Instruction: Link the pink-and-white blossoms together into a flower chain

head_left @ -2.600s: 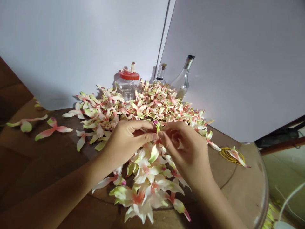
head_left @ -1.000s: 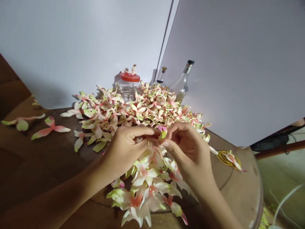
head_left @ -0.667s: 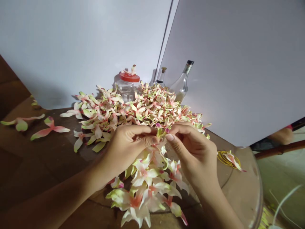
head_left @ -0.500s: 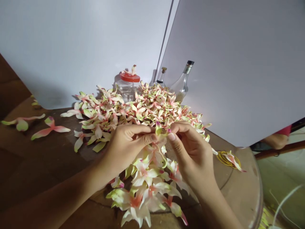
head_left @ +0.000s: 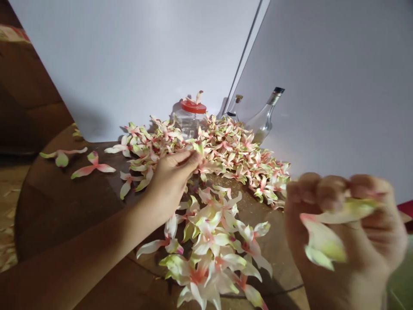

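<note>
My left hand (head_left: 174, 178) pinches an artificial flower piece (head_left: 199, 149) with a yellow-green tip, in front of the heap. Raised close to the camera at the right, my right hand (head_left: 346, 241) has its fingers curled around another artificial flower piece (head_left: 325, 243), whose pale, pink and green petals hang across the palm. Between my arms, a bunch of artificial flower pieces (head_left: 209, 258) lies overlapped in a long cluster towards me. Behind it spreads a large heap of similar flower pieces (head_left: 238, 142), white and pink with green tips.
A clear jar with a red lid (head_left: 192, 106) stands behind the heap, a flower piece on its lid. Two glass bottles, including a tilted one (head_left: 266, 118), stand right of it. Pale panels (head_left: 145, 56) rise behind. Loose flower pieces (head_left: 93, 165) lie at the round table's left.
My hands, together over the cluster before, have parted. The right has swung right and nearer the camera with petals in it. The left stays near the heap. The view has turned slightly left.
</note>
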The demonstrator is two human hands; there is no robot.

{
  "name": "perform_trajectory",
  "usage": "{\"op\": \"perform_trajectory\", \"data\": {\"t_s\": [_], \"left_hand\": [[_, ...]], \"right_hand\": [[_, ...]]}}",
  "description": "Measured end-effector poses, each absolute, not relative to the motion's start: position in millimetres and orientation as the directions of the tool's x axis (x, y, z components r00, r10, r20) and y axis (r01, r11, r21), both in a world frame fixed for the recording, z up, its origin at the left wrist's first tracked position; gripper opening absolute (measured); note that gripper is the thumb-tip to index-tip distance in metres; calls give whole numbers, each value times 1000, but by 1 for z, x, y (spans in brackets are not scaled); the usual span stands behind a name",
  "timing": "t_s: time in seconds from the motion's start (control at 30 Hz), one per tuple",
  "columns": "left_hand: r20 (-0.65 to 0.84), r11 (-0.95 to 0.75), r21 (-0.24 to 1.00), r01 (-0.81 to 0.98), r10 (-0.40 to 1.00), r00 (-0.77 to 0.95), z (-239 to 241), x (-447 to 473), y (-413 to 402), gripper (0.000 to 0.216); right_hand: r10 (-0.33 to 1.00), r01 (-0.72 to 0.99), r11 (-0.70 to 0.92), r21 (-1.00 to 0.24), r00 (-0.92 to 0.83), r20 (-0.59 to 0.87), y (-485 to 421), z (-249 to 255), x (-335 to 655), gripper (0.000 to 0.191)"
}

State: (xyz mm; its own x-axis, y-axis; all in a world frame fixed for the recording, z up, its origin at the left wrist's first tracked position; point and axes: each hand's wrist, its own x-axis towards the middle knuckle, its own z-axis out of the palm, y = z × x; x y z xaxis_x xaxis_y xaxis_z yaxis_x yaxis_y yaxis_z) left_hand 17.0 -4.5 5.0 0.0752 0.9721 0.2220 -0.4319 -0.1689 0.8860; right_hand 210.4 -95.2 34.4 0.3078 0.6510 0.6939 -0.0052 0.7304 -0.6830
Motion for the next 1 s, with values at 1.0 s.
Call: {"op": "perform_trajectory", "data": {"t_s": [1.0], "left_hand": [[396, -340, 918, -205, 819, 415, 13, 27, -37, 31]], "right_hand": [[848, 353, 490, -797, 20, 530, -84, 21, 201, 9]]}}
